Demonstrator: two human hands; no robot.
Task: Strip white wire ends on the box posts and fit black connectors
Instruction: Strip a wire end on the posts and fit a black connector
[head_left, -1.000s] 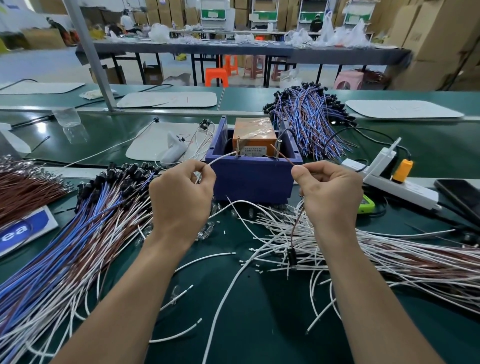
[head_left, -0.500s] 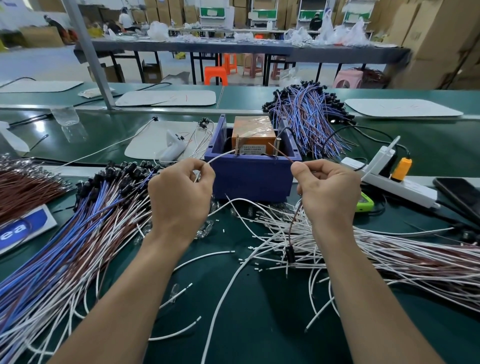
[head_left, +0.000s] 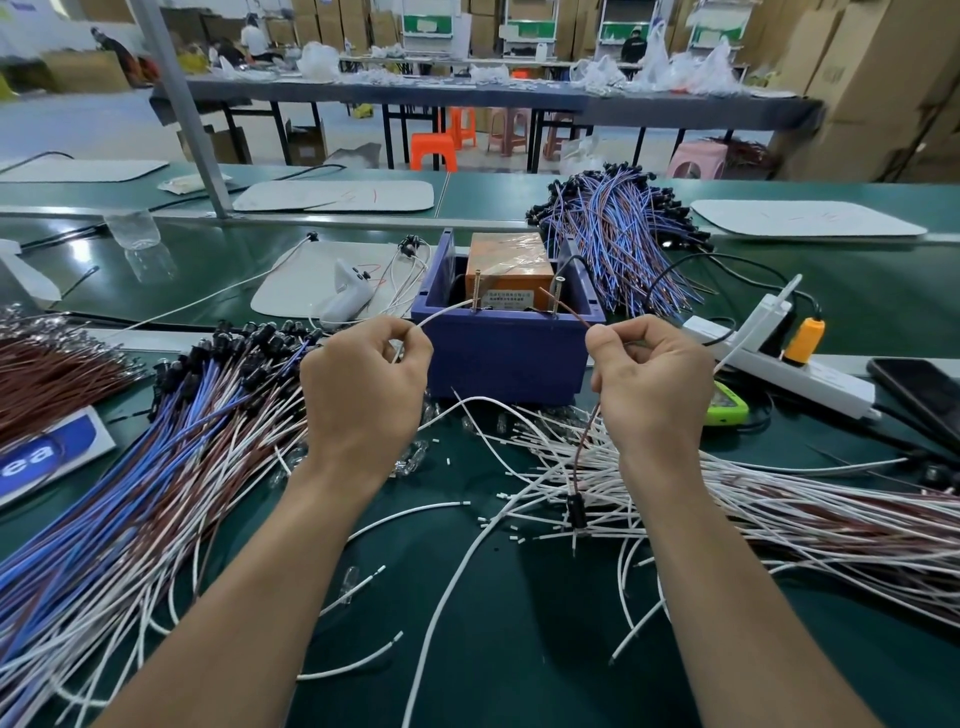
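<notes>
A purple box (head_left: 506, 353) stands mid-table with an orange block (head_left: 509, 267) inside and two upright metal posts, the left post (head_left: 476, 293) and the right post (head_left: 558, 296). My left hand (head_left: 363, 395) pinches a white wire (head_left: 447, 310) whose end reaches the left post. My right hand (head_left: 649, 387) pinches a brown wire (head_left: 563, 307) whose end touches the right post. That brown wire hangs below my right hand to a black connector (head_left: 575, 512).
Loose white wires (head_left: 779, 509) lie in a heap at right. Blue, brown and white wires with black connectors (head_left: 156, 441) cover the left. Another blue bundle (head_left: 618, 239) lies behind the box. A white power strip (head_left: 779, 369), a green device (head_left: 724, 408) and a phone (head_left: 919, 389) are at right.
Both hands stay at the box posts with the same wires; they have shifted only slightly.
</notes>
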